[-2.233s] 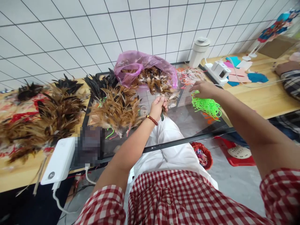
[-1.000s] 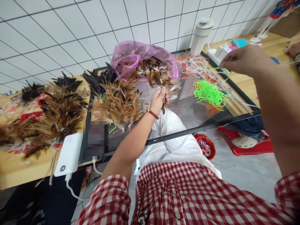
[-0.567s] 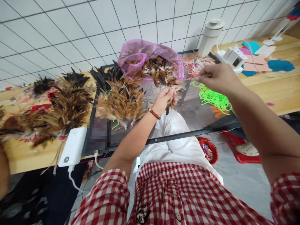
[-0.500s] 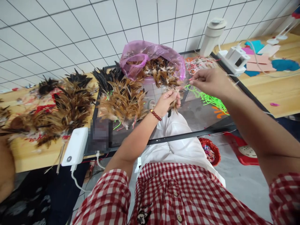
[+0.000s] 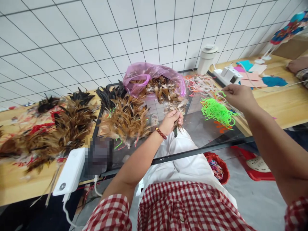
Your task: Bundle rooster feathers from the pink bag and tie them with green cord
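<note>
My left hand (image 5: 172,122), with a beaded bracelet at the wrist, is closed around a small bunch of feathers (image 5: 177,130) above the glass tabletop. Pale tufts stick out over its top and dark tips hang below. My right hand (image 5: 240,98) is pinched, with a thin green string (image 5: 220,93) at its fingertips. Just below and left of it lies a tangled pile of bright green strings (image 5: 216,112). Behind both hands an open pink plastic bag (image 5: 154,70) holds loose brown feathers (image 5: 163,89).
Brown feather bundles (image 5: 128,118) lie left on the glass; more feathers (image 5: 74,122) cover the wooden table. A phone (image 5: 99,155) and white power bank (image 5: 69,171) sit front left. Pale strings (image 5: 201,83), a white tumbler (image 5: 207,59) and a power strip (image 5: 228,75) stand right.
My right hand has moved right, away from my left hand, to above the green strings. My left hand keeps the feather bunch. The view has tilted up slightly and shifted right.
</note>
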`<state>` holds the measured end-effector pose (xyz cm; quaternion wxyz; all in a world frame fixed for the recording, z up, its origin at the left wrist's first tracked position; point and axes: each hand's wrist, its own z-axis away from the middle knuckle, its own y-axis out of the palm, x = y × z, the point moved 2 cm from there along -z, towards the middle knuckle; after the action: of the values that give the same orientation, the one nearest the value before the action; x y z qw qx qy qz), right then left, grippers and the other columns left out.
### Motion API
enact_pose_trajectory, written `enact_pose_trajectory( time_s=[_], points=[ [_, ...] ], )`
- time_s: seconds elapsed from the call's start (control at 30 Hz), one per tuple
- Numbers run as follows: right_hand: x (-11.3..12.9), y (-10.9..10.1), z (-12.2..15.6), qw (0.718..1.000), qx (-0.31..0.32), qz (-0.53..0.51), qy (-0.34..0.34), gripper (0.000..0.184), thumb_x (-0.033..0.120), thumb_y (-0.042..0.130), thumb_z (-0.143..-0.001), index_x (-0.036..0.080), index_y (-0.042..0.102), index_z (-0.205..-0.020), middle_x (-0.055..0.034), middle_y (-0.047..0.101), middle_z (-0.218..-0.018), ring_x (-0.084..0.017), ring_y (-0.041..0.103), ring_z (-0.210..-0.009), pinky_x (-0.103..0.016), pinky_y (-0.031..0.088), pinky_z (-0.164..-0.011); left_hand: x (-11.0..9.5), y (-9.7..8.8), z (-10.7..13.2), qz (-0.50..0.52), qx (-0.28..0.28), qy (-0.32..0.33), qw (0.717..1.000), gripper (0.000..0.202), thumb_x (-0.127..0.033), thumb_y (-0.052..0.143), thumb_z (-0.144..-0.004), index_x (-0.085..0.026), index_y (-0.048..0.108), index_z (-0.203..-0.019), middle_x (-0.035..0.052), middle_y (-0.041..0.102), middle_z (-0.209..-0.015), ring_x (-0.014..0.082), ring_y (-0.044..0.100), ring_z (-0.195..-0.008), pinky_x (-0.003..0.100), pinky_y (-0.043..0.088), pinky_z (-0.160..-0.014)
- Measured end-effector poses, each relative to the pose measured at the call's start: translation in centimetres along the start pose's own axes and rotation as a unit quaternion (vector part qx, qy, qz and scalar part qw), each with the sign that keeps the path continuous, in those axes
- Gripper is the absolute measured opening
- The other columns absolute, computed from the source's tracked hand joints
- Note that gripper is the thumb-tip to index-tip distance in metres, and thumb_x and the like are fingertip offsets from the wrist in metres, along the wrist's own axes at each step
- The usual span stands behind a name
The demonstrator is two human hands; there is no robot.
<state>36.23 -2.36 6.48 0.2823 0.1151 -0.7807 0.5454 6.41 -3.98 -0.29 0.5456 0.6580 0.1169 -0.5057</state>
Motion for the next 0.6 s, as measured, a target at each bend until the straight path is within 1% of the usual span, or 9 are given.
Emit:
enact_pose_trajectory(
  time_s=[0.07,0.13,0.23,0.27,0.33,0.37,0.4,0.5,0.6],
  points=[
    [-1.6,-0.5,-0.3,0.996,-0.010,0.092,-0.018,0.028,0.055,0.068,-0.082,0.031,0.063,-0.068,-0.0054,0.055,-0.064,-0.030,0.060,-0.069,-0.052,0.048,-0.068,0.0,0.0,0.0,0.013,0.010,-0.007,1.000,0.034,-0.023,0.061,-0.096,-0.015,0.053,-0.065,-0.0033,0.044,-0.057,0.0061,0.041,-0.050,0.020,0.038,-0.055],
    [-1.3,-0.1,0.3,0.992,-0.003,0.111,-0.061,0.022,0.050,0.069,-0.081,0.031,0.066,-0.070,-0.0078,0.064,-0.078,-0.036,0.064,-0.084,-0.059,0.050,-0.076,0.0,0.0,0.1,0.023,0.020,-0.021,0.999,0.034,-0.026,0.062,-0.096,-0.015,0.053,-0.065,-0.0035,0.043,-0.058,0.0066,0.041,-0.050,0.021,0.039,-0.056],
    [2.4,2.1,2.7,0.989,0.021,-0.059,-0.135,0.017,0.042,0.063,-0.086,0.031,0.074,-0.091,-0.0067,0.072,-0.102,-0.029,0.067,-0.086,-0.052,0.055,-0.080,-0.2,0.2,0.3,0.018,0.022,-0.030,0.999,0.035,-0.030,0.065,-0.094,-0.015,0.052,-0.065,-0.0035,0.041,-0.060,0.0068,0.041,-0.052,0.021,0.039,-0.055],
    [4.1,3.4,3.6,0.977,0.075,-0.141,-0.141,0.023,0.042,0.062,-0.086,0.030,0.075,-0.102,-0.0061,0.072,-0.109,-0.025,0.067,-0.081,-0.047,0.057,-0.074,-0.4,0.3,0.4,0.015,0.023,-0.029,0.999,0.036,-0.031,0.065,-0.094,-0.015,0.051,-0.065,-0.0034,0.041,-0.060,0.0067,0.041,-0.052,0.021,0.039,-0.055],
    [7.2,6.1,5.4,0.925,0.226,-0.270,-0.146,0.037,0.040,0.064,-0.085,0.030,0.070,-0.121,-0.0048,0.072,-0.120,-0.020,0.068,-0.074,-0.040,0.058,-0.065,-0.7,0.2,0.5,0.010,0.022,-0.021,0.999,0.036,-0.032,0.066,-0.093,-0.015,0.051,-0.065,-0.0034,0.042,-0.060,0.0064,0.040,-0.051,0.021,0.039,-0.055],
    [8.4,7.2,6.0,0.900,0.275,-0.300,-0.155,0.038,0.037,0.066,-0.083,0.029,0.070,-0.120,-0.0046,0.073,-0.115,-0.019,0.067,-0.071,-0.037,0.057,-0.062,-0.9,0.1,0.5,0.008,0.019,-0.014,1.000,0.035,-0.032,0.067,-0.093,-0.015,0.051,-0.066,-0.0035,0.042,-0.060,0.0062,0.040,-0.051,0.020,0.039,-0.054],
    [9.3,8.0,6.3,0.892,0.289,-0.302,-0.170,0.035,0.036,0.068,-0.081,0.027,0.072,-0.114,-0.0043,0.075,-0.106,-0.018,0.066,-0.070,-0.035,0.055,-0.061,-1.0,0.0,0.5,0.005,0.013,-0.005,1.000,0.035,-0.032,0.068,-0.092,-0.015,0.051,-0.066,-0.0037,0.043,-0.060,0.0060,0.041,-0.051,0.019,0.038,-0.053],
    [9.8,9.3,5.7,0.920,0.231,-0.229,-0.220,0.016,0.037,0.070,-0.082,0.022,0.074,-0.084,-0.0019,0.070,-0.075,-0.017,0.059,-0.066,-0.030,0.047,-0.061,-1.3,-0.8,0.3,-0.037,-0.018,0.023,0.999,0.032,-0.030,0.068,-0.092,-0.015,0.052,-0.068,-0.0037,0.046,-0.060,0.0049,0.042,-0.049,0.017,0.035,-0.050],
    [9.3,9.9,4.8,0.922,0.193,-0.258,-0.213,0.030,0.048,0.071,-0.083,0.020,0.069,-0.075,-0.0002,0.062,-0.065,-0.013,0.052,-0.062,-0.028,0.042,-0.061,-1.2,-1.3,0.1,-0.102,-0.063,0.027,0.992,0.030,-0.030,0.067,-0.092,-0.014,0.055,-0.070,-0.0037,0.049,-0.060,0.0032,0.042,-0.046,0.015,0.030,-0.045]
  ],
)
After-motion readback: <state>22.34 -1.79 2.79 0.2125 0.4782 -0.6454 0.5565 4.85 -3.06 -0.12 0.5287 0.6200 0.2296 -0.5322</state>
